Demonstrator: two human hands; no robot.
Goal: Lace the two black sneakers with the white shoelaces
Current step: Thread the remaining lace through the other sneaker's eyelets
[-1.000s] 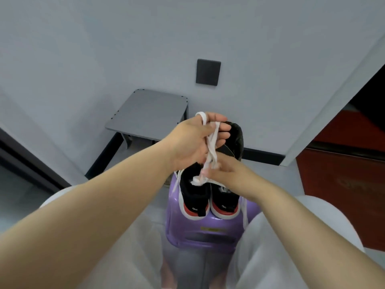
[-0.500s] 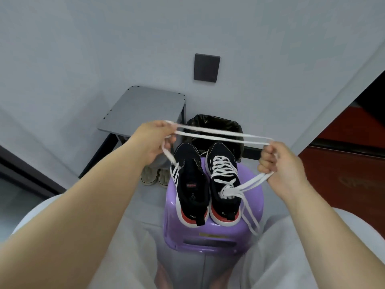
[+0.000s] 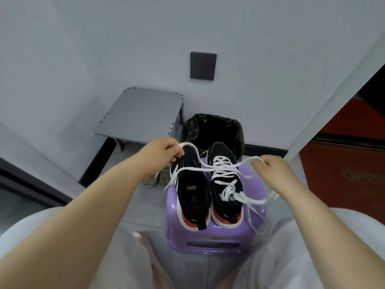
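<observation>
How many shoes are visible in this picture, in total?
4. On the purple stool stand an unlaced black sneaker and a laced black sneaker. A pale shoe and a second pale shoe sit on the floor beyond, partly hidden.

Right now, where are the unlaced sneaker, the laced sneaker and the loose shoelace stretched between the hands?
unlaced sneaker (image 3: 192,191), head view, on its black tongue.
laced sneaker (image 3: 216,190), head view, on the black side of its upper.
loose shoelace (image 3: 193,168), head view, on the strand crossing the unlaced sneaker.

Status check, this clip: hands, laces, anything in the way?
Left hand and right hand pinch white shoelace, strung between them. Right sneaker laced, left sneaker unlaced. Nothing blocking.
</observation>
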